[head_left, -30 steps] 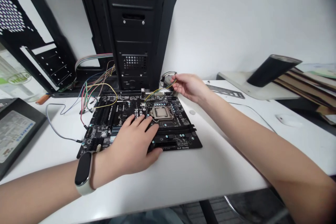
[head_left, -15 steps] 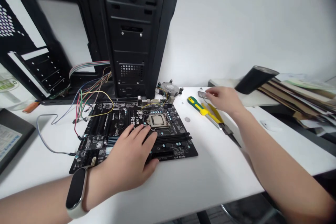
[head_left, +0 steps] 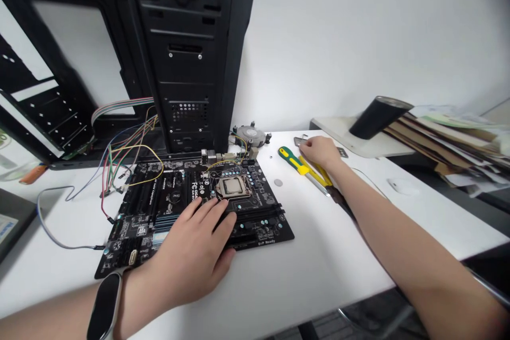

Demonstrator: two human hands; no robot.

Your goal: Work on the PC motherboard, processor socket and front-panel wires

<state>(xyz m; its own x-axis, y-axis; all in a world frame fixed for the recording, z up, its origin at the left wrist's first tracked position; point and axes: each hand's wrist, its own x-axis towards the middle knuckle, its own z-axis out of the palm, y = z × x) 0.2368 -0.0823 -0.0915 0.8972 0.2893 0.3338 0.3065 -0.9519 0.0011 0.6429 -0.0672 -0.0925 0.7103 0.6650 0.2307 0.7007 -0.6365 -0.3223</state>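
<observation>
My left hand (head_left: 195,247) rests palm down over the front of a black motherboard (head_left: 265,231), its fingers stretched out. Their tips lie just in front of the square metal-topped processor (head_left: 233,186). At the back of the table, my right hand (head_left: 322,151) is closed, fingertips down, at a flat metal piece (head_left: 300,141). More metal with cut-outs (head_left: 341,152) shows on the hand's other side; whether both belong to one plate is hidden, as is anything between the fingers. A green and yellow screwdriver (head_left: 292,159) and yellow-handled pliers (head_left: 316,172) lie beside this hand.
A black computer case (head_left: 187,74) stands behind the board, with loose coloured wires (head_left: 119,162) hanging out. Near it sits a CPU cooler (head_left: 252,134). A small round disc (head_left: 278,183), a white mouse (head_left: 403,186), a tilted black cup (head_left: 378,117) and stacked papers (head_left: 434,143) are on the right.
The view has turned slightly right, so things appear further left. My right hand has lowered and curled its fingers down at the metal piece. My left hand stays on the board.
</observation>
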